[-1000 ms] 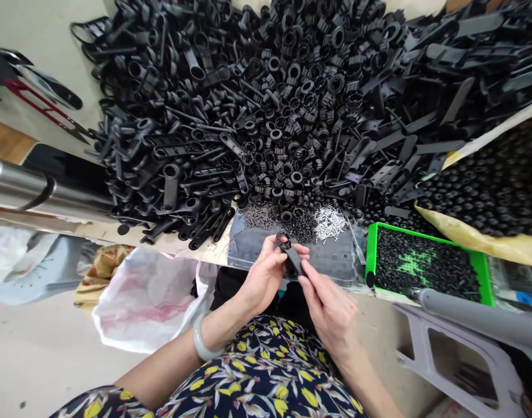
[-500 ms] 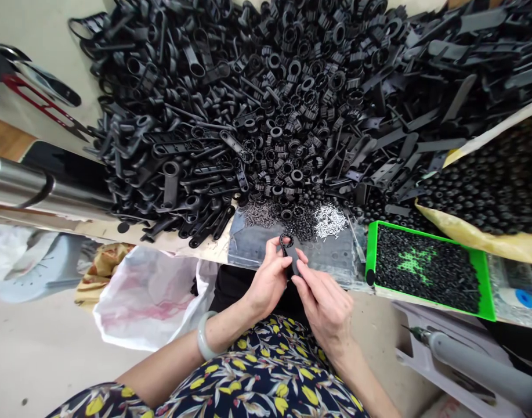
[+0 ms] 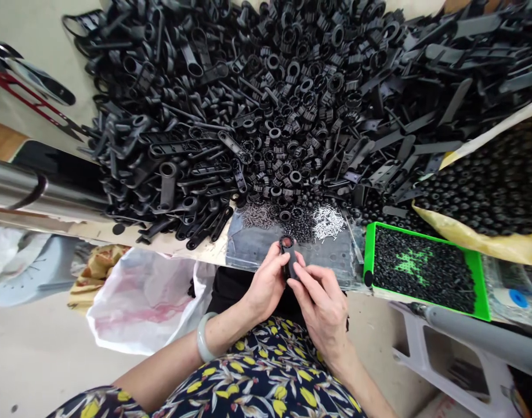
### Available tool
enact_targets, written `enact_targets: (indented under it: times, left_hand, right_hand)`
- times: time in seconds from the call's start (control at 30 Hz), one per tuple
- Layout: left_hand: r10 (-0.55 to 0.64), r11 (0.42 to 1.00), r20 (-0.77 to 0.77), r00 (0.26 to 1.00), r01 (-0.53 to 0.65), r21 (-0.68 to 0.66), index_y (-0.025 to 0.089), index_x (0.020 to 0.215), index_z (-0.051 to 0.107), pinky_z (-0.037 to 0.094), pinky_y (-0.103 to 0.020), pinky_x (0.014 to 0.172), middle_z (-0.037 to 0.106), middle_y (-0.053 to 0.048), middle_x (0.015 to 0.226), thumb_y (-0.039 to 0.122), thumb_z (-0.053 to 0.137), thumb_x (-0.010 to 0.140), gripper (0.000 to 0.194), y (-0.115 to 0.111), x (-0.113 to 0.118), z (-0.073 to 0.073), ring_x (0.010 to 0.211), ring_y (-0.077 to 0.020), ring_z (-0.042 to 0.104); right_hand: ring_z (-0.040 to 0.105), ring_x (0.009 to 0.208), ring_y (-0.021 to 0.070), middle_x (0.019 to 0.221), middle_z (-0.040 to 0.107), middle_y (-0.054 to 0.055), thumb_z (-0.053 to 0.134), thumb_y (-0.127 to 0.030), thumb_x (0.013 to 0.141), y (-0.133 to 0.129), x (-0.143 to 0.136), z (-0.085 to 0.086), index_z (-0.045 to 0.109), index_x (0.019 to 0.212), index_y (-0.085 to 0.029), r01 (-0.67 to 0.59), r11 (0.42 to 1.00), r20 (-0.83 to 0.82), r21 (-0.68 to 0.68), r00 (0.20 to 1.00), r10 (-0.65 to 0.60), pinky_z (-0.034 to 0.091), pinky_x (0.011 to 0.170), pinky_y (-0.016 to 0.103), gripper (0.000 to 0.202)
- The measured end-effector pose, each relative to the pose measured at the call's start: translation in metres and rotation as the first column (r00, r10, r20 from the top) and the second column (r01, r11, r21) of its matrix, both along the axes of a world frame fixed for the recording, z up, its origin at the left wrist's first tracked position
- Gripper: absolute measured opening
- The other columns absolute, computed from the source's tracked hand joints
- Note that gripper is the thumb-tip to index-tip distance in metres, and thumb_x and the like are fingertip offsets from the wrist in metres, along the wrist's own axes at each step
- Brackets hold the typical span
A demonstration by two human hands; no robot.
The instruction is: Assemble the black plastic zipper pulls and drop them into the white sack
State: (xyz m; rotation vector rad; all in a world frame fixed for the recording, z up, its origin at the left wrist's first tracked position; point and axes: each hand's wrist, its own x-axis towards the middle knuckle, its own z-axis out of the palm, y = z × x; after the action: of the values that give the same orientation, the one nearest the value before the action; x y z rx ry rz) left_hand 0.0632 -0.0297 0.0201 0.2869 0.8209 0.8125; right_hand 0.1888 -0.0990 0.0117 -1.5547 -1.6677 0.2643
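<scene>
Your left hand [image 3: 266, 284] and right hand [image 3: 324, 307] are together, both pinching the black plastic arm [image 3: 288, 258]. It looks light and stiff. Grip its flat shank, below the ring end.

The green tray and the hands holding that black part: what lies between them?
In the head view, between the green tray and the hands holding the black part, only the grey mat shows, bare on that stretch.

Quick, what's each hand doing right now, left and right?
Left hand: closed on the black plastic part, ring end up.
Right hand: fingertips pinched on the same part's lower end.
</scene>
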Motion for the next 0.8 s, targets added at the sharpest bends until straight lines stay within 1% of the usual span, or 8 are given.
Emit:
enact_targets:
  times: [0.13,0.23,0.33,0.47,0.6,0.73,0.8]
  left_hand:
    - [0.016,1.000,-0.026,1.000,-0.016,-0.008,0.022,0.116,0.061,0.047,-0.025,0.090,0.065,0.000,0.097,0.027,0.071,0.090,0.028,0.0001,0.0016,0.0031,0.089,-0.0135,0.059]
    - [0.028,0.999,-0.055,0.998,-0.027,0.029,0.023,0.115,0.061,0.046,-0.024,0.088,0.063,0.001,0.093,0.026,0.071,0.090,0.027,-0.0012,0.0034,0.0036,0.086,-0.0133,0.058]
    - [0.021,0.997,-0.060,0.998,-0.016,0.078,0.023,0.116,0.062,0.046,-0.025,0.087,0.062,0.001,0.092,0.028,0.072,0.090,0.028,-0.0025,0.0038,0.0026,0.085,-0.0138,0.057]
    - [-0.010,0.998,-0.050,0.999,0.012,0.054,0.021,0.122,0.063,0.046,-0.026,0.087,0.065,-0.001,0.096,0.031,0.074,0.091,0.035,-0.0021,0.0027,0.0022,0.087,-0.0139,0.058]
    - [-0.046,0.997,-0.004,0.999,0.046,0.054,0.019,0.126,0.064,0.046,-0.026,0.088,0.065,-0.002,0.095,0.033,0.076,0.089,0.041,-0.0001,0.0024,0.0029,0.089,-0.0140,0.058]
    - [-0.033,0.999,0.002,0.999,0.033,0.036,0.019,0.126,0.064,0.047,-0.025,0.088,0.066,-0.001,0.095,0.033,0.078,0.090,0.041,-0.0003,0.0034,0.0014,0.087,-0.0124,0.060]
    - [-0.031,0.998,-0.003,1.000,0.031,0.056,0.018,0.124,0.064,0.048,-0.028,0.092,0.069,-0.003,0.097,0.034,0.079,0.090,0.040,-0.0012,0.0037,-0.0001,0.091,-0.0141,0.063]
  right_hand:
    - [0.076,0.091,0.0188,0.108,0.077,0.008,0.070,-0.015,0.098,-0.0006,0.0010,-0.0019,0.061,0.150,-0.032,-0.030,0.999,0.031,0.024,0.999,0.029,0.065,0.080,0.029,0.056]
    - [0.077,0.088,0.0187,0.106,0.078,0.007,0.070,-0.016,0.098,-0.0006,0.0006,-0.0004,0.062,0.149,-0.031,-0.043,0.999,0.042,0.014,0.998,0.042,0.065,0.082,0.029,0.053]
    - [0.077,0.089,0.0189,0.108,0.078,0.008,0.071,-0.017,0.098,-0.0008,-0.0007,0.0006,0.065,0.147,-0.029,-0.041,0.999,0.030,0.008,0.999,0.041,0.065,0.084,0.029,0.050]
    - [0.077,0.091,0.0182,0.110,0.078,0.008,0.069,-0.014,0.099,-0.0014,-0.0006,-0.0010,0.063,0.148,-0.029,-0.036,0.999,0.011,0.012,0.999,0.036,0.065,0.083,0.028,0.052]
    - [0.076,0.095,0.0174,0.111,0.077,0.009,0.071,-0.010,0.096,-0.0020,0.0005,-0.0043,0.065,0.145,-0.024,-0.034,0.998,0.018,0.061,0.999,0.033,0.064,0.086,0.027,0.052]
    - [0.075,0.093,0.0166,0.109,0.077,0.009,0.071,-0.010,0.097,-0.0017,-0.0007,-0.0062,0.068,0.142,-0.021,-0.036,0.999,0.012,0.019,0.999,0.036,0.063,0.084,0.026,0.046]
    - [0.075,0.090,0.0164,0.106,0.076,0.008,0.070,-0.010,0.097,-0.0013,-0.0015,-0.0065,0.067,0.142,-0.021,-0.034,0.999,0.017,0.016,0.999,0.033,0.062,0.082,0.026,0.046]
